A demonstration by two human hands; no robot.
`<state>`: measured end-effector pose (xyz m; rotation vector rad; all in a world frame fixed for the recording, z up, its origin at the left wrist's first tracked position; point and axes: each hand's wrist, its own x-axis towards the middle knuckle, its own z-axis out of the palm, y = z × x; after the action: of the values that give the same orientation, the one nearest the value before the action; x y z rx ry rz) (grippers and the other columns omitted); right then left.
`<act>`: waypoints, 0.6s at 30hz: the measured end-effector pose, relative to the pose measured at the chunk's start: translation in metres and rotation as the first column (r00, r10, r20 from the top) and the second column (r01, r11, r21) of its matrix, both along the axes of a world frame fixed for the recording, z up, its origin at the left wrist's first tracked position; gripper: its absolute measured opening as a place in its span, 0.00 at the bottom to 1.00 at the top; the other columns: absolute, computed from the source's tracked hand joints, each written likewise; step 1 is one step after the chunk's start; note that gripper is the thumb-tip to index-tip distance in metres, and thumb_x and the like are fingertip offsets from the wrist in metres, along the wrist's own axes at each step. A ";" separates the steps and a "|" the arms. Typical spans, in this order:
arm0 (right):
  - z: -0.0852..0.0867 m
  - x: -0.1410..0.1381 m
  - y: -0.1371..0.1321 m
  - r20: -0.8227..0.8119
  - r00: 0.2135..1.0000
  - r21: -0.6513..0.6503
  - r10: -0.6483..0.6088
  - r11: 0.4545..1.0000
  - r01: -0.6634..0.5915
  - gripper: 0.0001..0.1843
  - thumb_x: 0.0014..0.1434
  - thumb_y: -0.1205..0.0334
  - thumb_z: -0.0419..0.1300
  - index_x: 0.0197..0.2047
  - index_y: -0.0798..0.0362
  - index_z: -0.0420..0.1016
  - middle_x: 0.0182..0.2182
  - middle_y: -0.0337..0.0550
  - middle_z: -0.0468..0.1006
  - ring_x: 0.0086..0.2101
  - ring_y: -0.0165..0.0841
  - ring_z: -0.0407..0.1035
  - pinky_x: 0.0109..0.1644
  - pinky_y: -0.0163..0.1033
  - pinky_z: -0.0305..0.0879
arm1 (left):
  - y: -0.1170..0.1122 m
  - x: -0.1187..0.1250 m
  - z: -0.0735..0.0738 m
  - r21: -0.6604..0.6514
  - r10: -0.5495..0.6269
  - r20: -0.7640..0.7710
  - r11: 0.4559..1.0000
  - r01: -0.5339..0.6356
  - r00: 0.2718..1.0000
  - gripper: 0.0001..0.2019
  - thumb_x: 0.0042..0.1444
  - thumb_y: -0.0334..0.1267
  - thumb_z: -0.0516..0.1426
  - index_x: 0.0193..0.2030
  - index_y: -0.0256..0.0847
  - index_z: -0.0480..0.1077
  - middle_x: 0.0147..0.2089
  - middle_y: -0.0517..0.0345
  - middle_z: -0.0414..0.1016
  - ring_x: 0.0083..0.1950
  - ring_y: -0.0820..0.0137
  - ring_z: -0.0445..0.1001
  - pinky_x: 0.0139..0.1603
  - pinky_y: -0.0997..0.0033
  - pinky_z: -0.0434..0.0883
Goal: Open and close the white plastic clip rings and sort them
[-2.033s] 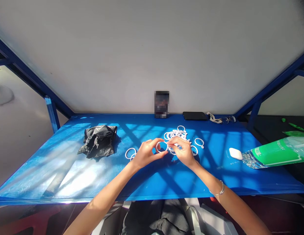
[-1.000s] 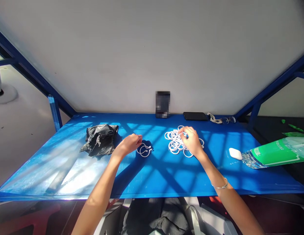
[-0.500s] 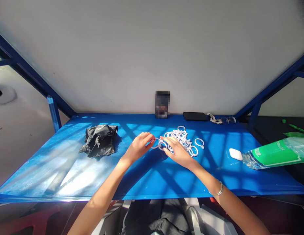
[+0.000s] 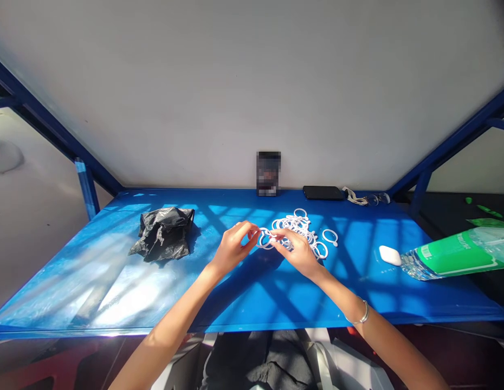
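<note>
Between my hands, above the blue tabletop [image 4: 252, 303], are white plastic rings [image 4: 265, 247] that look like curtain rings; they overlap, so I cannot tell how many. My left hand [image 4: 234, 247] pinches the left side with thumb and fingertips. On the right side, my right hand [image 4: 297, 253] grips a ring between thumb and index finger. Just behind my right hand lies a heap of similar white rings [image 4: 299, 222], partly covered by that hand. A single white ring [image 4: 330, 236] sits apart to the right of the heap.
A crumpled black plastic bag [image 4: 166, 233] rests at the left. Along the wall are a propped, blurred dark device [image 4: 269, 173], a black phone [image 4: 323, 193] and glasses [image 4: 374, 199]. To the right are a small white case [image 4: 389, 255] and a lying green-labelled bottle [image 4: 459, 252].
The held rings have turned and overlap more closely now. My left hand has shifted slightly right, and my right fingers have closed into a pinch. The heap stays put.
</note>
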<state>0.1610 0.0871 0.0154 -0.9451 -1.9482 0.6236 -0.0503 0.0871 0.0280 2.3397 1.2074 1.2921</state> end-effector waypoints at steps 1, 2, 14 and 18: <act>0.000 0.000 0.000 -0.011 1.000 0.006 -0.008 1.000 0.008 0.09 0.65 0.58 0.59 0.47 0.38 0.76 0.39 0.40 0.82 0.38 0.46 0.79 0.46 0.54 0.79 | 0.000 0.000 0.000 -0.002 -0.004 0.013 1.000 0.004 1.000 0.09 0.68 0.41 0.53 0.40 0.40 0.69 0.32 0.61 0.75 0.32 0.75 0.73 0.34 0.77 0.69; 0.000 0.000 0.000 -0.015 1.000 0.010 -0.015 1.000 0.015 0.08 0.65 0.58 0.59 0.47 0.38 0.76 0.39 0.40 0.82 0.38 0.46 0.78 0.46 0.54 0.79 | -0.001 0.000 0.000 -0.011 -0.010 0.021 1.000 0.010 1.000 0.08 0.68 0.42 0.54 0.42 0.40 0.70 0.32 0.61 0.74 0.32 0.75 0.73 0.35 0.77 0.70; 0.000 0.002 0.006 -0.028 0.997 0.055 -0.071 0.996 0.073 0.05 0.64 0.57 0.60 0.41 0.39 0.77 0.37 0.41 0.83 0.40 0.49 0.78 0.48 0.57 0.77 | 0.001 0.003 -0.004 -0.171 -0.107 -0.091 0.981 0.091 0.990 0.20 0.66 0.49 0.55 0.60 0.42 0.66 0.40 0.56 0.73 0.39 0.69 0.74 0.42 0.69 0.73; 0.002 0.002 0.004 -0.042 0.996 0.054 -0.077 0.995 0.080 0.07 0.64 0.57 0.59 0.45 0.39 0.77 0.39 0.41 0.83 0.38 0.47 0.79 0.46 0.55 0.78 | 0.001 0.004 -0.004 -0.165 -0.104 -0.036 0.982 0.096 0.994 0.19 0.64 0.48 0.57 0.57 0.41 0.67 0.38 0.57 0.73 0.37 0.70 0.73 0.40 0.70 0.73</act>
<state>0.1629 0.0914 0.0174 -0.9624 -1.8739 0.5368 -0.0460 0.0883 0.0235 2.2911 1.1455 1.0719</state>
